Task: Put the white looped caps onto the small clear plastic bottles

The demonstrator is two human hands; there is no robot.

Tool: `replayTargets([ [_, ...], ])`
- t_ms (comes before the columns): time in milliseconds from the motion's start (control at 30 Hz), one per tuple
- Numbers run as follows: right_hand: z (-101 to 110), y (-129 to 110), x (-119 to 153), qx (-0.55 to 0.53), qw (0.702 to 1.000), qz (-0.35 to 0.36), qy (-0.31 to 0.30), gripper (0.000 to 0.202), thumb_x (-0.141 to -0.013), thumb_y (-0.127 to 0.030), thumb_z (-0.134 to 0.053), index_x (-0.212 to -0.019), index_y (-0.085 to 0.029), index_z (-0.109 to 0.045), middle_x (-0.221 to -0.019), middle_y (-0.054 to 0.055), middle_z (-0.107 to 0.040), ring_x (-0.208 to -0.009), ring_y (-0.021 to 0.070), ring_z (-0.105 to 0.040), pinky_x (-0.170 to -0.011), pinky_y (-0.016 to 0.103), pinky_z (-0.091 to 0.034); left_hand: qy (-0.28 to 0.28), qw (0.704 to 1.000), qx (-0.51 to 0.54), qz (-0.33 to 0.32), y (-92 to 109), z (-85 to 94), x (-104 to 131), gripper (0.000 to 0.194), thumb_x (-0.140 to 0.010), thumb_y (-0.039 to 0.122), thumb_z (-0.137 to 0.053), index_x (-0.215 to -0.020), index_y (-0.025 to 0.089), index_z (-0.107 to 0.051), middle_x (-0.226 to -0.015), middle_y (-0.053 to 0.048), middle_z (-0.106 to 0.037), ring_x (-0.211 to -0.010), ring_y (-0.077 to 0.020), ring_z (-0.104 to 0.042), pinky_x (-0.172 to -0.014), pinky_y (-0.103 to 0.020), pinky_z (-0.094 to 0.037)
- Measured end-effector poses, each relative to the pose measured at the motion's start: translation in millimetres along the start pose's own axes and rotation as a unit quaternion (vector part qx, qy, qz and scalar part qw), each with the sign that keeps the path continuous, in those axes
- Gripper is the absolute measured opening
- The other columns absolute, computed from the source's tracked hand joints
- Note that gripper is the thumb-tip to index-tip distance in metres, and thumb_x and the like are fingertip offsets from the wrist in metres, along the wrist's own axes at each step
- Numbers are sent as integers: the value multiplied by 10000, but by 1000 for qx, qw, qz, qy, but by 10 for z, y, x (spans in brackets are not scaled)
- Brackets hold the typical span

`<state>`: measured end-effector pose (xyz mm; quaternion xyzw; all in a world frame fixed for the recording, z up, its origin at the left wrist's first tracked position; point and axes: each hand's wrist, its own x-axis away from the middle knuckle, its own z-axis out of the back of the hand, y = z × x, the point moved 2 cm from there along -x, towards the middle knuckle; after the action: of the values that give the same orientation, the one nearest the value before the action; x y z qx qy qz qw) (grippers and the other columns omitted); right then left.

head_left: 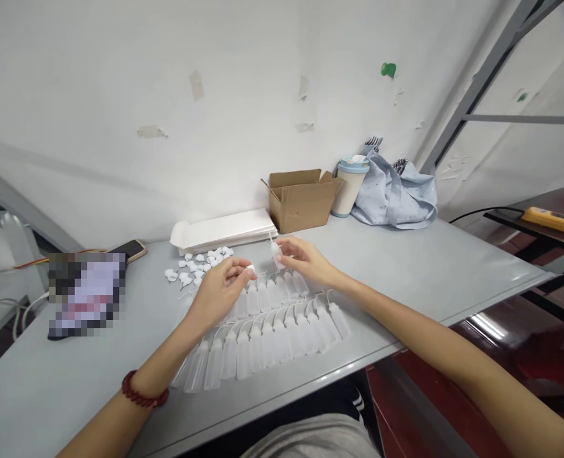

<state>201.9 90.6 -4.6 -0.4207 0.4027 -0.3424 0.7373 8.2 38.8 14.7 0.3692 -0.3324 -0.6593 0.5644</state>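
Between the thumb and fingers of my left hand (222, 286) is a small white cap (250, 270). My right hand (305, 259) grips a translucent squeeze bottle (275, 253) with a thin spout that points up, lifted above the table. Below both hands, two rows of similar bottles (267, 343) lie side by side, their thin curved spouts directed away from me. My left forearm partly hides the left end of the rows. Behind my left hand lies a loose scatter of white caps (198, 264).
At the wall stand a stack of white cardboard sleeves (225, 230), an open cardboard box (305, 203), a lidded cup (349, 187) and a light blue cloth bag (396, 194). A phone (133, 250) and a blurred-out item (91, 296) lie on the left of the grey table (406, 267).
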Motion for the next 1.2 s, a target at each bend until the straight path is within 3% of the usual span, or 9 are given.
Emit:
replayTargets([
  [100,-124,-136,80,-189,973,-61,-119,268,-835,-281,-566,-1081,-178,-539,-839,31,-631,-734,148,-640,-624,271,-511,10,998,64,0,14,5,-6,306,-778,415,-568,-944,163,-616,-800,-64,-715,-752,-205,-637,-699,-328,-484],
  [267,-193,-165,146,-274,935,-108,-199,251,-852,-251,-558,-1083,-160,-590,-922,57,-640,-739,143,-653,-616,245,-502,-2,992,124,-24,51,16,5,298,-780,404,-582,-940,162,-646,-839,-55,-696,-777,-186,-636,-724,-312,-498],
  [633,-186,-216,179,-252,940,-115,-201,198,-867,-282,-539,-945,-131,-640,-882,56,-640,-613,80,-550,-543,206,-430,-62,993,87,-39,99,-6,51,221,-810,377,-569,-874,177,-636,-724,-15,-656,-734,-167,-620,-704,-297,-499],
  [767,-194,-222,202,-282,934,-120,-185,206,-855,-282,-560,-1027,-174,-522,-824,41,-661,-552,81,-513,-523,217,-396,-82,991,98,-32,93,2,53,206,-813,371,-570,-848,178,-633,-700,-7,-643,-719,-158,-609,-731,-300,-489],
  [900,-215,-263,224,-293,936,-108,-164,248,-848,-298,-582,-986,-222,-390,-763,18,-671,-489,73,-453,-496,211,-348,-97,988,115,-26,81,5,61,235,-816,398,-561,-787,173,-620,-665,-4,-623,-673,-145,-582,-698,-292,-477],
  [1200,-228,-305,252,-259,948,-85,-165,290,-851,-376,-572,-921,-227,-333,-705,-17,-638,-454,58,-369,-452,195,-275,-117,991,48,-42,131,14,91,308,-836,436,-507,-676,184,-581,-623,5,-591,-588,-135,-527,-577,-261,-424],
])
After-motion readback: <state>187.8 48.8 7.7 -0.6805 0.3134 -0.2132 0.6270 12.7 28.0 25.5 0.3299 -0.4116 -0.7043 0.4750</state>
